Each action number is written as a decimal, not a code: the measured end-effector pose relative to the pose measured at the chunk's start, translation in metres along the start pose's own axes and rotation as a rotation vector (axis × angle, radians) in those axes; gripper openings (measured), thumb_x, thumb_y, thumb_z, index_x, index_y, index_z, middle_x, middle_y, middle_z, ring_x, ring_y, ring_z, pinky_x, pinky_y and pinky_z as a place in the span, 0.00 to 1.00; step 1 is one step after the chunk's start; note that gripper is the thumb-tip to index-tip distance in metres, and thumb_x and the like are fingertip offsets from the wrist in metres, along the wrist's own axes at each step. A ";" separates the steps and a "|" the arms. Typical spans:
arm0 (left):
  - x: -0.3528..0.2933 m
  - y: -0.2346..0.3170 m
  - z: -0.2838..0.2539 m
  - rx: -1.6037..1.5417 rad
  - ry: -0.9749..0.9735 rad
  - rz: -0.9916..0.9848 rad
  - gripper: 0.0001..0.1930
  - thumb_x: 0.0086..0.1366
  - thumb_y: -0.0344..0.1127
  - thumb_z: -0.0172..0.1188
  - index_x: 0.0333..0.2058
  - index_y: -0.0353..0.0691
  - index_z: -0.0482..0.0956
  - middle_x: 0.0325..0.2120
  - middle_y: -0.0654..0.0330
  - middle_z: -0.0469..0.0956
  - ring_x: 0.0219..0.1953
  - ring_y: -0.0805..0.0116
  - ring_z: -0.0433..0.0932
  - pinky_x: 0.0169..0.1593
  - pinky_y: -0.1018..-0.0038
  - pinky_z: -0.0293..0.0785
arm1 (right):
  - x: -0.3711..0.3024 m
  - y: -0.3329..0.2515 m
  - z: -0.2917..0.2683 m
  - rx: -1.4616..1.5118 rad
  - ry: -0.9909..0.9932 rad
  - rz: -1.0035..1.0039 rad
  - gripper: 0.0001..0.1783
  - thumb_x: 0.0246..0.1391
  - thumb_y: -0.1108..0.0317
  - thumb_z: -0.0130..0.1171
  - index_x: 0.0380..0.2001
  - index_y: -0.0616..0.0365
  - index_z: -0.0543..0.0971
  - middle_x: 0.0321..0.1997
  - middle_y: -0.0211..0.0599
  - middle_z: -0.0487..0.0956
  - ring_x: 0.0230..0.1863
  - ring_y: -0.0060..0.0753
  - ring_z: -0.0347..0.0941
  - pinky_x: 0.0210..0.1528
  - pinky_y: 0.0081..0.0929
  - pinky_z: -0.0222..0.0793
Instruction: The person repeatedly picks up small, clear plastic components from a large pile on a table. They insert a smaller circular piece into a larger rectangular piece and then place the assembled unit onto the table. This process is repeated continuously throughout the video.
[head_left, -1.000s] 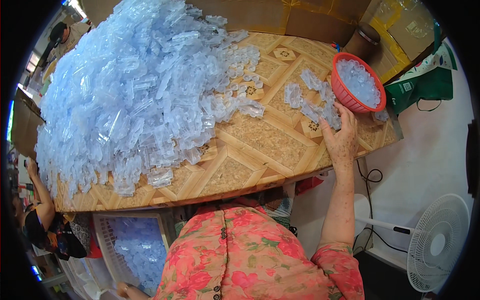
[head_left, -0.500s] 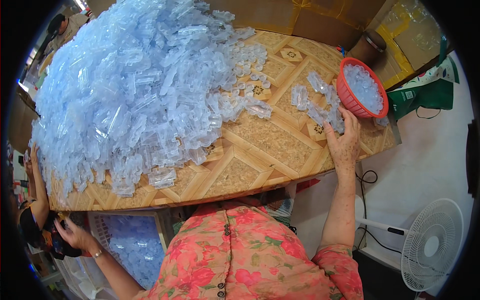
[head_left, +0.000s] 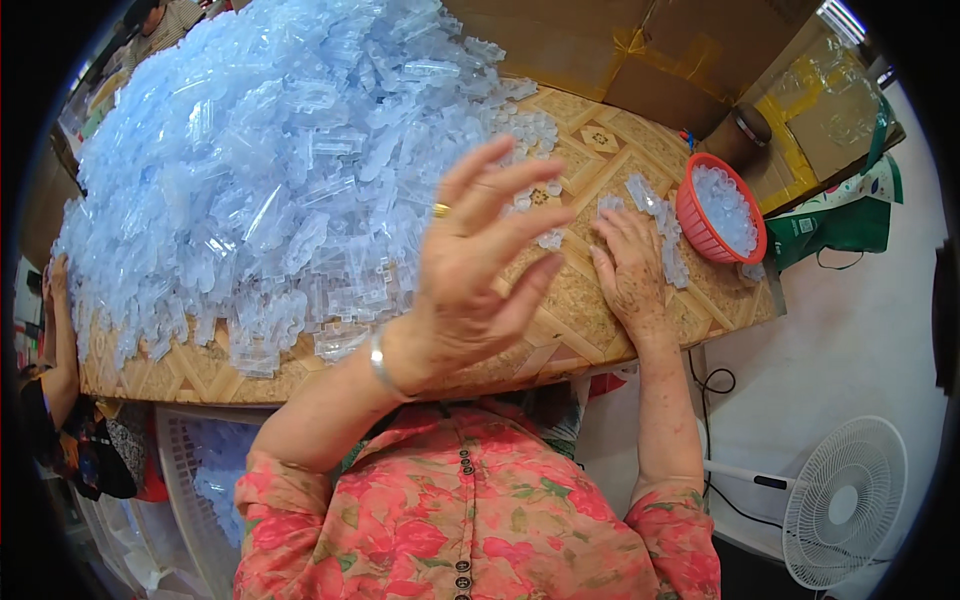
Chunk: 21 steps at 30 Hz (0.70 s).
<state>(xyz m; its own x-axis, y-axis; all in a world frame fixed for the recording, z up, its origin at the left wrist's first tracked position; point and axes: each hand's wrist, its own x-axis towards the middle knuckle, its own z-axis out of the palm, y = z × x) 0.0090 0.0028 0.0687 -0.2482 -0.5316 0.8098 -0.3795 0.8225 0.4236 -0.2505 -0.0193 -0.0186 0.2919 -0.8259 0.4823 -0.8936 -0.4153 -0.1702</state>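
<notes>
My left hand (head_left: pixel 480 265), with a ring and a silver bracelet, is raised above the table at the right side of the big heap of clear plastic pieces (head_left: pixel 240 190). Its fingers are spread, and nothing shows in them. Fingers down on the table, my right hand (head_left: pixel 632 270) lies stretched out with its tips at a clear plastic piece (head_left: pixel 611 203). Just right of it is a short row of clear plastic pieces (head_left: pixel 668 230), beside a red plastic basket (head_left: pixel 698 222) holding small clear round parts (head_left: pixel 725 205). My left hand hides part of the heap's edge.
The wood-patterned table (head_left: pixel 570 315) curves along my front. Small round clear parts (head_left: pixel 530 128) lie near the heap. Cardboard boxes (head_left: pixel 680 60) stand behind. A crate (head_left: pixel 190 470) of plastic pieces sits below left, a white fan (head_left: pixel 845 505) at right. Another person's arm (head_left: pixel 65 340) reaches in at far left.
My left hand has come up from beside the crate to over the table. My right hand has shifted left, away from the basket, and a clear piece is now at its fingertips.
</notes>
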 end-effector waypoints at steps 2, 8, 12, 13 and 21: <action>-0.005 -0.005 0.023 -0.087 -0.001 -0.020 0.18 0.51 0.24 0.68 0.43 0.42 0.84 0.56 0.54 0.78 0.66 0.46 0.66 0.66 0.55 0.62 | -0.007 0.009 -0.003 0.028 -0.004 -0.030 0.18 0.54 0.75 0.59 0.50 0.57 0.79 0.61 0.41 0.76 0.66 0.50 0.66 0.68 0.45 0.60; -0.028 -0.023 0.048 -0.120 -0.045 -0.047 0.17 0.52 0.24 0.68 0.42 0.42 0.84 0.53 0.56 0.80 0.64 0.45 0.68 0.63 0.56 0.67 | -0.017 0.042 -0.010 0.027 -0.027 -0.064 0.19 0.52 0.78 0.60 0.49 0.56 0.79 0.61 0.41 0.75 0.66 0.51 0.67 0.66 0.44 0.63; -0.037 -0.026 0.046 -0.132 -0.071 -0.088 0.15 0.52 0.24 0.67 0.41 0.42 0.84 0.52 0.56 0.80 0.63 0.45 0.69 0.63 0.56 0.67 | -0.013 0.029 -0.024 0.047 0.104 0.102 0.22 0.49 0.72 0.67 0.50 0.56 0.79 0.64 0.44 0.73 0.65 0.52 0.66 0.67 0.45 0.62; -0.038 -0.025 0.045 -0.136 -0.075 -0.097 0.15 0.53 0.24 0.67 0.41 0.41 0.84 0.51 0.56 0.81 0.62 0.45 0.70 0.63 0.56 0.67 | -0.015 0.028 -0.027 -0.005 0.143 0.154 0.23 0.48 0.70 0.69 0.50 0.55 0.79 0.64 0.45 0.72 0.65 0.53 0.65 0.67 0.45 0.61; -0.035 -0.016 0.041 -0.194 -0.111 -0.157 0.15 0.53 0.24 0.67 0.41 0.41 0.84 0.51 0.55 0.81 0.62 0.46 0.70 0.65 0.56 0.65 | -0.053 0.036 -0.034 -0.142 0.187 0.302 0.19 0.44 0.69 0.71 0.42 0.56 0.83 0.65 0.47 0.71 0.66 0.54 0.63 0.68 0.47 0.57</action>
<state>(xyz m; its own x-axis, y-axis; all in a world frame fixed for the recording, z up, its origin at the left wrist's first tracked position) -0.0130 0.0001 0.0164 -0.2997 -0.6655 0.6836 -0.2458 0.7462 0.6187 -0.3095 0.0225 -0.0209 -0.0475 -0.8138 0.5792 -0.9721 -0.0959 -0.2143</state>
